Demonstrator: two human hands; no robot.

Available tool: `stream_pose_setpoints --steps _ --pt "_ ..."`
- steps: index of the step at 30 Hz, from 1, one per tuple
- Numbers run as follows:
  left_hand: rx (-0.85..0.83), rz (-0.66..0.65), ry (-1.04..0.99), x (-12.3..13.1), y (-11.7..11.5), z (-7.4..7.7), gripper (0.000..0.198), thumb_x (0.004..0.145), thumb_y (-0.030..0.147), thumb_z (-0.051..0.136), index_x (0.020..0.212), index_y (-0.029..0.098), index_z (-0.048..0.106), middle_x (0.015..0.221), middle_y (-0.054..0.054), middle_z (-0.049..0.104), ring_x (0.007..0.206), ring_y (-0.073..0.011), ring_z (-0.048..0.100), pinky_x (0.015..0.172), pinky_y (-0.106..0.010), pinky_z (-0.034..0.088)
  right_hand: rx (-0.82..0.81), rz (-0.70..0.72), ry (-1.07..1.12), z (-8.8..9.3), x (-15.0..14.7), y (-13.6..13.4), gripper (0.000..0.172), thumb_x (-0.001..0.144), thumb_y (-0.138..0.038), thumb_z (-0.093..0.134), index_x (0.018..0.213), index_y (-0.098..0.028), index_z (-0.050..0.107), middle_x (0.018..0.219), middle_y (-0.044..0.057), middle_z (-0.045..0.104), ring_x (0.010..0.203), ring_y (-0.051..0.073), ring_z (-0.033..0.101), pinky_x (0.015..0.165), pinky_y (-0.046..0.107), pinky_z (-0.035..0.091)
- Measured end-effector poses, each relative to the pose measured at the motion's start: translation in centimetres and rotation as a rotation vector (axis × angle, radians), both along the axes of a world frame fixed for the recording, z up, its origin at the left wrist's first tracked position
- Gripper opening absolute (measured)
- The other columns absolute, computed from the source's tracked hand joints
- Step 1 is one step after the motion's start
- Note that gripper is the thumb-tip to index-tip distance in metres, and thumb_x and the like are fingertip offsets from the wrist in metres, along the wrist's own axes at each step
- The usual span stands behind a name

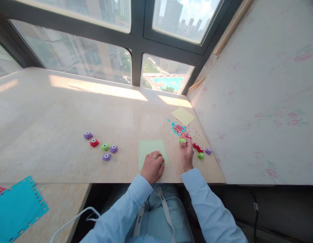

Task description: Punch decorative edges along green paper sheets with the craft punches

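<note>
My left hand [153, 166] rests on the lower part of a pale green sheet [151, 146] with small punched marks along its edges. Its fingers are curled, and anything beneath them is hidden. To the right, my right hand [187, 153] is closed on a small green punch [182, 141], just below a scatter of red and blue paper bits [179, 129]. Close beside that hand lie several punches, among them a red one [200, 149], a green one [200, 156] and a purple one [208, 151].
Several more punches, including a red one [94, 142], lie left of the sheet. A yellow paper [183, 116] lies behind the bits. Blue punched sheets [19, 209] and a white cable [70, 221] are at lower left. A wall [260, 101] bounds the right side.
</note>
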State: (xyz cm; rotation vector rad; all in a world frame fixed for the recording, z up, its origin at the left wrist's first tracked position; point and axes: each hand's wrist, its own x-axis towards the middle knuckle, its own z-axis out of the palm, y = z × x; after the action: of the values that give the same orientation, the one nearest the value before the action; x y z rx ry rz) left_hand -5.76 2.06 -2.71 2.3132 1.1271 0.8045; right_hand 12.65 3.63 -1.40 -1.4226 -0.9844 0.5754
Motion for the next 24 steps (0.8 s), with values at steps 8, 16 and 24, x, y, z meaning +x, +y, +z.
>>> stream_pose_setpoints --steps 8,16,24 --pt "0.095 -0.006 -0.134 -0.5 -0.8 0.4 0.018 0.086 0.013 0.054 0.102 0.019 0.059 0.108 -0.01 0.066 0.12 -0.028 0.055 0.095 -0.046 0.047 0.091 0.021 0.049 2.0 -1.7 -2.1 0.037 0.08 -0.048 0.069 0.102 -0.021 0.058 0.098 0.005 0.063 0.085 0.018 0.062 0.076 0.035 0.052" --pt "-0.052 0.06 -0.344 -0.9 -2.7 2.8 0.05 0.083 0.026 0.066 0.128 0.022 0.045 0.115 -0.01 0.06 0.09 -0.0177 0.064 0.075 -0.032 0.056 -0.141 0.125 0.221 2.4 -6.4 -5.7 0.037 0.075 -0.047 0.074 0.095 -0.02 0.059 0.084 0.001 0.065 0.076 0.016 0.061 0.071 0.03 0.051" --pt "0.039 0.283 -0.354 -3.1 -3.7 1.9 0.014 0.087 0.025 0.061 0.098 0.019 0.055 0.088 -0.003 0.065 0.07 -0.0139 0.062 0.061 -0.026 0.054 -0.245 0.293 0.198 2.6 -9.3 -7.5 0.031 0.078 -0.045 0.072 0.096 -0.02 0.068 0.09 0.005 0.07 0.082 0.019 0.065 0.073 0.031 0.052"
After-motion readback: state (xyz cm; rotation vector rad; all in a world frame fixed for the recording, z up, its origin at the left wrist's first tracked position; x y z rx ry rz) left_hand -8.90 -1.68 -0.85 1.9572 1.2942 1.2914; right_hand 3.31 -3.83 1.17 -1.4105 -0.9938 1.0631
